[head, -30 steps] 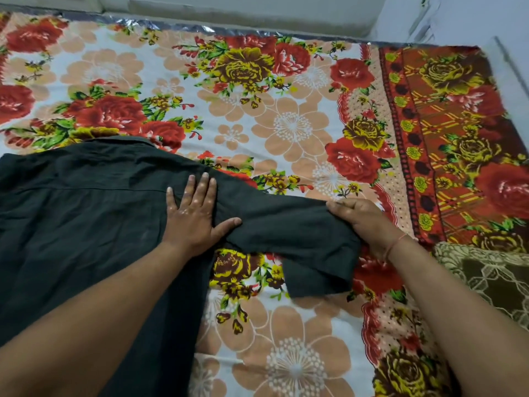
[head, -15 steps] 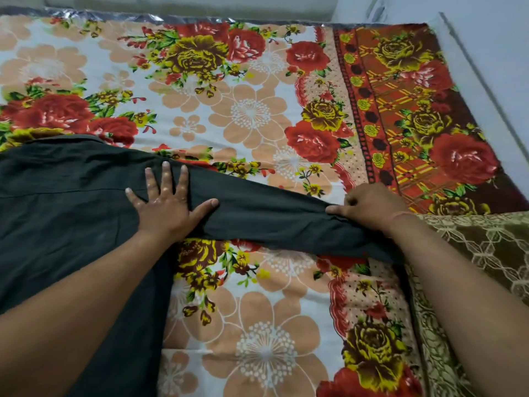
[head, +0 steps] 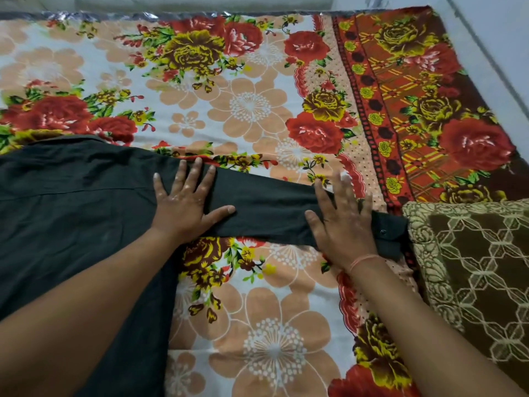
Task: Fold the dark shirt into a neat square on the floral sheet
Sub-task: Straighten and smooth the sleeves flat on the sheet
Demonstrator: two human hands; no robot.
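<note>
Dark shirt [head: 71,213] lies flat on the floral sheet [head: 257,110], its body filling the left of the view, collar edge on the far side. One sleeve [head: 266,207] runs out to the right across the sheet, roughly straight.

Left hand [head: 183,207] lies flat where the sleeve meets the body. Its fingers are straight and spread, the thumb out along the sleeve, the palm pressing down.

Right hand [head: 340,222] lies flat on the outer end of the sleeve, fingers straight and spread, pointing away. Its fingertips are blurred and reach past the sleeve's upper edge over the sheet.

Cuff [head: 390,245] shows just right of the right hand and carries a small dark button [head: 383,232]. Its end touches a brown cushion [head: 472,267] with a pale lattice pattern.

Thin orange thread [head: 363,259] circles the right wrist. Silver strip [head: 114,15] runs along the sheet's far edge.
</note>
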